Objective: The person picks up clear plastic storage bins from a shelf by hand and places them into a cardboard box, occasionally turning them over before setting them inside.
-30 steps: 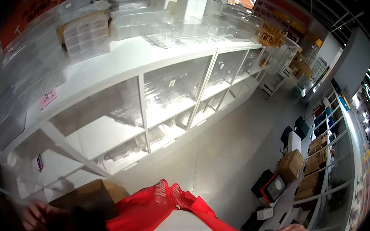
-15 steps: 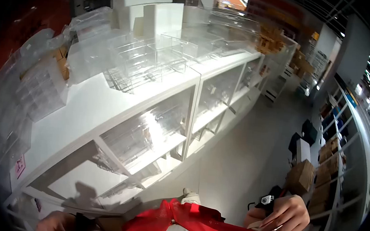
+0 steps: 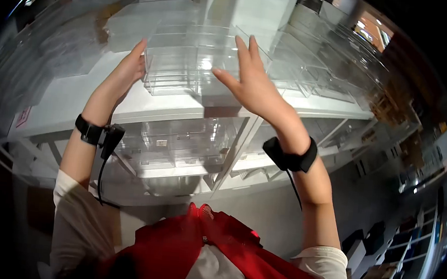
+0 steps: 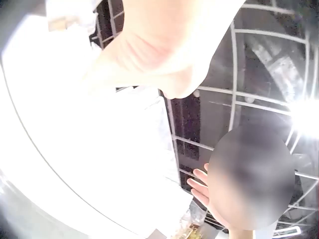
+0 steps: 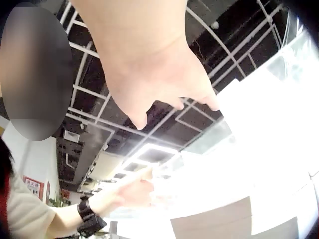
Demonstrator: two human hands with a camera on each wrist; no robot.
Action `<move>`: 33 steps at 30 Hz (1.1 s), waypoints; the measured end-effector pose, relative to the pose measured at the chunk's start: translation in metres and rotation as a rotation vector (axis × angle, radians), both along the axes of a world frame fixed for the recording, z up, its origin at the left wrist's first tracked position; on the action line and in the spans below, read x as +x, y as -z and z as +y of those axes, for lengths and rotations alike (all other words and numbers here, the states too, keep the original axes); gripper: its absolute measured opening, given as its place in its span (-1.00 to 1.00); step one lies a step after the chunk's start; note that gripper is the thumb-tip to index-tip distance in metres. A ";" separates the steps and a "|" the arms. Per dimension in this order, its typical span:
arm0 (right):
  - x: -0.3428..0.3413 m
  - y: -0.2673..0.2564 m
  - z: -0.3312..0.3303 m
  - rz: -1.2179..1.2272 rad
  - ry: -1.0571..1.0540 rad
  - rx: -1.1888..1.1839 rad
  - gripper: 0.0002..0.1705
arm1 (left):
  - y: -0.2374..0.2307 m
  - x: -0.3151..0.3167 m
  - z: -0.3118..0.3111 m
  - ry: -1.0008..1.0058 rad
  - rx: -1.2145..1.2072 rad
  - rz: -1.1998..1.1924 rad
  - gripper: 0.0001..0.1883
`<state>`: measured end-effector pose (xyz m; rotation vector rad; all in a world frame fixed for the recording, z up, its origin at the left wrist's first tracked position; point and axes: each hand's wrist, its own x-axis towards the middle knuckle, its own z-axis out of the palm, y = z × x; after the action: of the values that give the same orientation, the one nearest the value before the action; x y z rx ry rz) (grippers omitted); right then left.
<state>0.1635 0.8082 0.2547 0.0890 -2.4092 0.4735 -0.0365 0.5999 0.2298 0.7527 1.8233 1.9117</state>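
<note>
In the head view, clear acrylic display boxes stand on top of a white cabinet. My left hand is at their left side, fingertips right by the clear edge. Over their right part hovers my right hand, fingers straight and spread, thumb pointing left. The left wrist view shows the left hand from its wrist side, most of its fingers hidden or washed out. In the right wrist view the right hand has spread fingers, with the left hand beyond it.
More clear boxes lie along the cabinet top to the right, with wrapped clear cases at the left. White blocks stand behind. Clear items fill the cabinet's lower compartment. A shelf unit lines the right side.
Both hands have risen from low beside the body and reached forward to the clear boxes on the cabinet. The head view has turned toward the cabinet and come closer.
</note>
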 end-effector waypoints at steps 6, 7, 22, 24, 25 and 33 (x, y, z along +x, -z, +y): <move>-0.030 0.020 -0.003 0.140 -0.006 -0.263 -0.19 | -0.012 0.007 0.017 -0.001 0.207 -0.074 -0.54; -0.023 0.021 -0.005 0.157 -0.040 -0.306 -0.20 | -0.006 0.001 0.015 -0.070 0.288 -0.158 -0.62; 0.012 0.081 -0.092 0.311 -0.594 -0.390 -0.42 | 0.055 0.125 -0.152 -0.136 0.558 -0.138 -0.22; 0.012 0.102 -0.115 0.121 -0.744 -0.511 -0.43 | 0.079 0.157 -0.195 -0.284 0.503 -0.209 -0.28; 0.010 0.122 -0.126 0.002 -0.777 -0.599 -0.38 | 0.095 0.174 -0.217 -0.349 0.506 -0.251 -0.30; 0.008 0.210 -0.309 -1.020 -1.271 -0.974 0.01 | 0.174 0.309 -0.399 -0.599 0.471 -0.358 -0.43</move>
<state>0.1719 0.4988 0.0452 1.1851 -2.3049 2.6906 0.2728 0.2014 0.0559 -0.0549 1.4850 2.6947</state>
